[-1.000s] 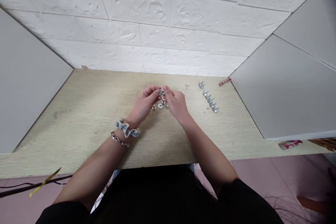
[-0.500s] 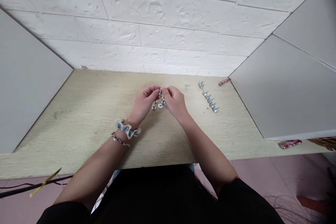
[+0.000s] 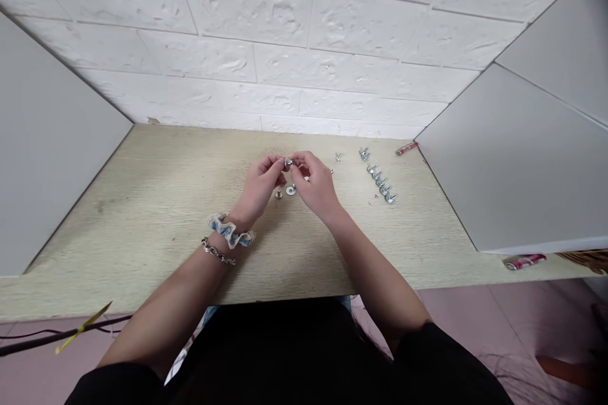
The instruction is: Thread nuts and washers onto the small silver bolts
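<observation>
A white brick-pattern wall (image 3: 285,25) rises behind the pale wood-grain counter (image 3: 142,202), with grey panels (image 3: 57,139) closing in at left and right. Mid-counter, the left hand (image 3: 260,186) and right hand (image 3: 316,185) meet, their fingers (image 3: 276,164) together and clamped from both sides on a small silver fastener (image 3: 287,163). A tight pinch this close to the metal is a steady way to hold so small a piece. Just nearer lie a flat washer (image 3: 291,190) and a bolt (image 3: 278,194); to the right runs a row of wing bolts (image 3: 380,182). A red-and-white tube (image 3: 406,148) sits at the far right corner, its writing illegible.
</observation>
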Action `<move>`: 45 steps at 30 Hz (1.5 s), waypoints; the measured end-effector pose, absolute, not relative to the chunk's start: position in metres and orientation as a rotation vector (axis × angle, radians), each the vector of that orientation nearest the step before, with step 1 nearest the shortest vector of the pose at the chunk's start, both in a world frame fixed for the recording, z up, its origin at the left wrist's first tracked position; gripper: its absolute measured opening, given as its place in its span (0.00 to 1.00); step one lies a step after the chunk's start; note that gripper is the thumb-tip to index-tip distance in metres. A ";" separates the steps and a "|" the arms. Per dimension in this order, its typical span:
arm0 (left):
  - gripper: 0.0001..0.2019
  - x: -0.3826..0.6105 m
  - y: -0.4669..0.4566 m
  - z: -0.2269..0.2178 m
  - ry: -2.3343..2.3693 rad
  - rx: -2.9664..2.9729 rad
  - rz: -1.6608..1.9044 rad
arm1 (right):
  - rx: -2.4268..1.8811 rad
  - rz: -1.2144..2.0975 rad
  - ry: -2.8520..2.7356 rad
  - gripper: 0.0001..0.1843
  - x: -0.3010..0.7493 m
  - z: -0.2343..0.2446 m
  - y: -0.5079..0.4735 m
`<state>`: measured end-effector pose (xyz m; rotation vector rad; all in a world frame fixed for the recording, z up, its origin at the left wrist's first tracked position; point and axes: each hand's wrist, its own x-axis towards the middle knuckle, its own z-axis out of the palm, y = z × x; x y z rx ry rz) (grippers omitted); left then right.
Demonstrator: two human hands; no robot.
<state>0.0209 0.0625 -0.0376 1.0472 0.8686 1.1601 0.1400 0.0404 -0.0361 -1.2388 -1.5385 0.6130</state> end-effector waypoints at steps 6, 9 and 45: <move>0.06 0.020 0.061 -0.035 0.832 0.997 1.087 | -1.196 0.499 -1.557 0.10 0.141 -0.041 0.044; 0.06 0.020 0.059 -0.034 0.842 0.994 1.018 | -1.183 0.463 -1.531 0.11 0.142 -0.041 0.045; 0.10 0.021 0.061 -0.038 0.850 1.201 1.116 | -1.457 0.848 -1.329 0.23 0.148 -0.036 0.047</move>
